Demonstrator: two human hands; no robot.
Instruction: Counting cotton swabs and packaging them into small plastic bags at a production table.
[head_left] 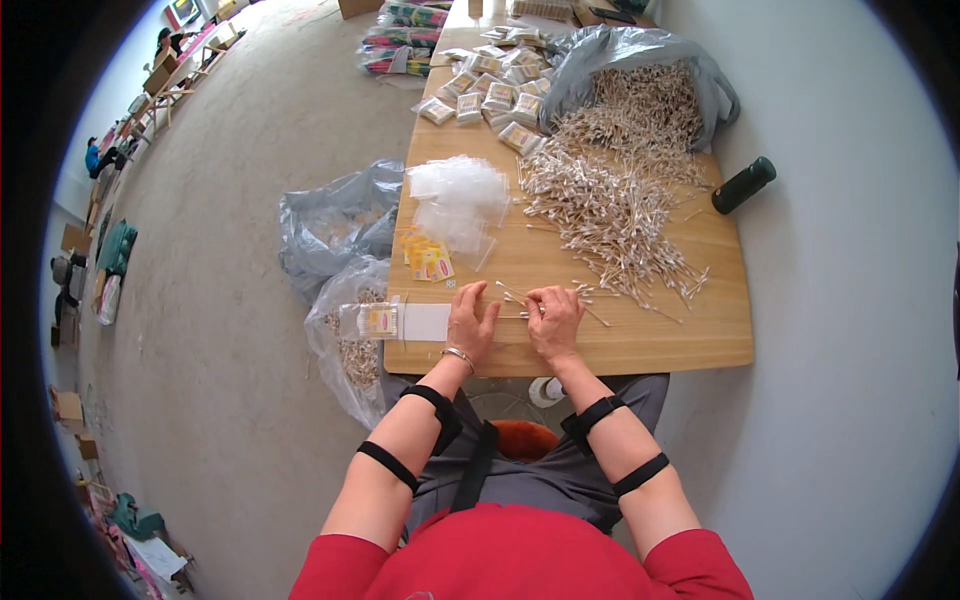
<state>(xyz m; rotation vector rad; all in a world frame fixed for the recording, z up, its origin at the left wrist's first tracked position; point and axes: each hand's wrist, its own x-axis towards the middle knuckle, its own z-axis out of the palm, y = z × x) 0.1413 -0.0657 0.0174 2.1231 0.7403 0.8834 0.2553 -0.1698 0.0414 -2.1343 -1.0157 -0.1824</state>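
Observation:
My right hand (556, 318) is closed in a pinch on a few cotton swabs at the near part of the table, with white tips showing by the fingers. Close beside it my left hand (470, 322) rests with thumb and fingers apart, nothing visible between them. Under its outer side runs a flat white holder (426, 322). At the holder's left end, over the table edge, sits a clear bag with a yellow card (379, 320) and swabs inside. Several loose swabs (598, 314) lie around my right hand. Beyond is a big heap of cotton swabs (620, 205).
A grey plastic bag (722, 90) spills swabs at the back right, beside filled packets (497, 97). Clear empty bags (460, 195) and yellow cards (430, 260) lie at left. A dark green bottle (744, 185) stands by the wall. Plastic sacks (340, 230) hang beside the table.

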